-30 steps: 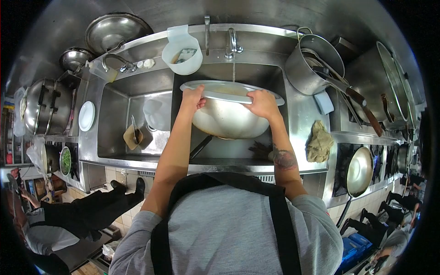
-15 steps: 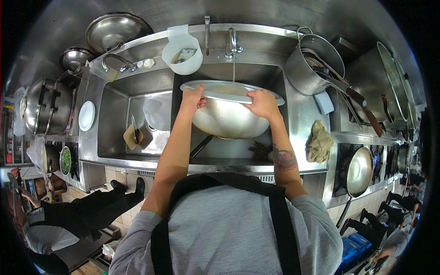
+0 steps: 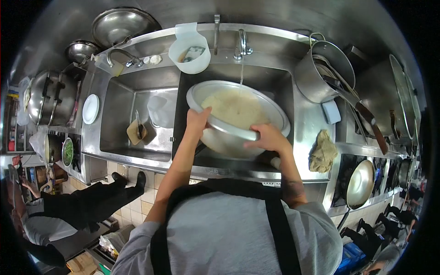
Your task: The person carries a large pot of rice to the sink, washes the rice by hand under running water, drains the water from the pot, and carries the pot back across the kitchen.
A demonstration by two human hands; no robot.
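Note:
A large metal bowl (image 3: pixel 220 143) is in the right sink basin, tilted a little, its inside facing up. Pale, cream-coloured contents, possibly rice in cloudy water (image 3: pixel 236 107), fill much of it. From the faucet (image 3: pixel 241 46) a thin stream of water runs into the bowl. My left hand (image 3: pixel 198 123) grips the near-left rim, thumb over the edge. On the near-right rim, my right hand (image 3: pixel 269 138) is closed with the thumb on top. The fingers under the rim are partly hidden. A dark handle shows partly below the bowl.
In the left sink basin (image 3: pixel 137 87) are a translucent container (image 3: pixel 160 110) and a brown scoop-like item (image 3: pixel 136 132). A white jug (image 3: pixel 189 57) stands behind. To the right are a pot (image 3: pixel 316 75) holding utensils, a sponge (image 3: pixel 331 112) and a cloth (image 3: pixel 323 151). A person (image 3: pixel 59 211) is at left.
The bowl has tipped back from its steep tilt toward me, so its pale contents now show. Both hands have moved lower with the rim. The head view has shifted slightly.

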